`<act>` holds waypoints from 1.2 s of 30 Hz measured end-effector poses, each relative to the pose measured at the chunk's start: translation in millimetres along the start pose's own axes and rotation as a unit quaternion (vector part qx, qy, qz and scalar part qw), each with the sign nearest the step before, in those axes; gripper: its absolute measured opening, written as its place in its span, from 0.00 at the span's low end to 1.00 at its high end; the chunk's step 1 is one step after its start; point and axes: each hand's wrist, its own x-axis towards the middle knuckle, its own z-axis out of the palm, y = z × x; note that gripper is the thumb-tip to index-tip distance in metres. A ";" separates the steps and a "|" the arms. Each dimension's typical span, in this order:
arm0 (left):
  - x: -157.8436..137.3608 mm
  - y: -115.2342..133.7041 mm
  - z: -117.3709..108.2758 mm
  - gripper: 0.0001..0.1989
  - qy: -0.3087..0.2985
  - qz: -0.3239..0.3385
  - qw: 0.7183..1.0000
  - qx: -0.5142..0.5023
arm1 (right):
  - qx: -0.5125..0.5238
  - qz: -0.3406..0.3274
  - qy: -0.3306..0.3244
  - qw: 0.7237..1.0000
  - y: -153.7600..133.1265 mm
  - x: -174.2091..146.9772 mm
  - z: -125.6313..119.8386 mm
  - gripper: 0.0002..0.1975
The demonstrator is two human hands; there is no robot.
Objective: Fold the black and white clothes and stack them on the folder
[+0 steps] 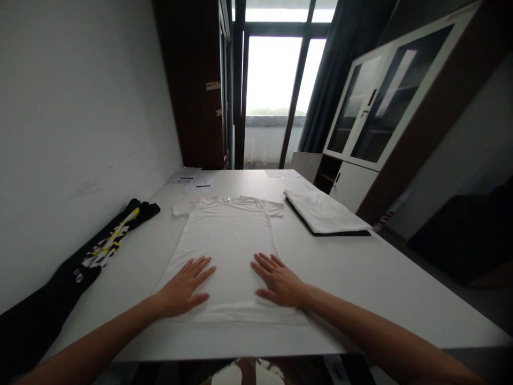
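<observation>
A white short-sleeved T-shirt [232,235] lies spread flat on the white table, its collar toward the window and its hem near the front edge. My left hand [184,286] rests palm down on the lower left part of the shirt, fingers spread. Opposite it, my right hand [280,280] lies flat on the lower right part, its fingers also apart. Neither hand grips the cloth. Small wrinkles show near the collar and sleeves.
Folded white cloth [326,210] lies over a black piece at the right. Along the left wall stretches a black garment [92,256] with yellow and white print. Paper sheets [198,183] lie at the table's [344,278] far end. A glass-door cabinet [372,101] stands beyond.
</observation>
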 end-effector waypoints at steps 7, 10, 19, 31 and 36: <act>-36.5 -41.9 10.1 0.37 0.018 -0.051 0.998 0.036 | -0.025 0.064 0.001 0.998 32.7 -36.7 -1.8 0.43; -42.5 -61.6 6.6 0.36 -0.007 -0.084 0.996 0.029 | -0.028 0.062 -0.017 0.998 38.8 -42.5 -6.0 0.42; 49.8 -77.8 -6.1 0.38 -0.001 -0.126 0.992 0.000 | -0.045 0.062 0.032 0.997 39.0 44.3 -8.7 0.43; 146.7 -100.0 20.6 0.37 0.026 -0.171 0.985 -0.002 | -0.047 0.081 0.044 0.995 47.5 84.7 3.8 0.40; 125.5 -114.3 19.1 0.38 0.030 -0.193 0.980 0.026 | -0.053 0.112 0.036 0.992 57.0 75.8 4.6 0.41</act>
